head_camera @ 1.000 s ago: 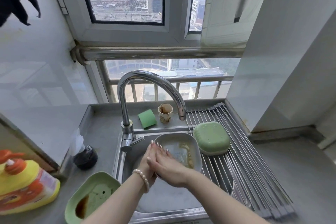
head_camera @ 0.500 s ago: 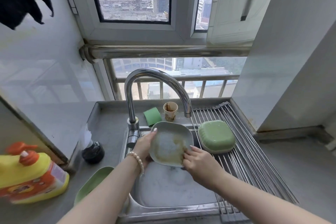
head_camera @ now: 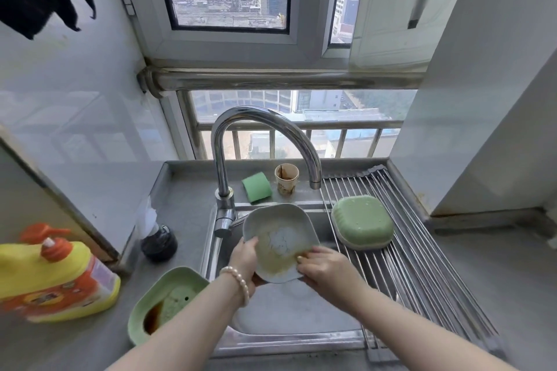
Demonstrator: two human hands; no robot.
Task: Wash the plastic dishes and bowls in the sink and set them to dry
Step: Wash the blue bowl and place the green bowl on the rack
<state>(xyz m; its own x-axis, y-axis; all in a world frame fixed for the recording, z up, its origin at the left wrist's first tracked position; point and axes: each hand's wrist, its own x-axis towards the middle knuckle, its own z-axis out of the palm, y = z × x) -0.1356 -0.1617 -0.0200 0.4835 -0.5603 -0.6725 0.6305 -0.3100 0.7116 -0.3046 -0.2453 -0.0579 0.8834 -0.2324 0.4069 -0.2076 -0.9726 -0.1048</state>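
From the head camera I see the grey dish [head_camera: 280, 238] held tilted over the sink [head_camera: 289, 313], just below the faucet [head_camera: 265, 129] spout at about 12 o'clock from my hands; my left hand [head_camera: 245, 259] curls round its rim at 9 o'clock, and my right hand [head_camera: 324, 269] presses bunched fingertips [head_camera: 303, 259] into the brown-smeared basin at 5 o'clock. I judge the scrubbing must sweep up-left from those fingertips along the dish's near-to-far axis, the right hand being nearer the grime. An upturned green bowl [head_camera: 363, 224] sits on the drying rack [head_camera: 422, 265] at 2 o'clock, a dirty green dish [head_camera: 164, 300] on the counter [head_camera: 180, 208] at 8 o'clock, beside a detergent bottle [head_camera: 54, 274].
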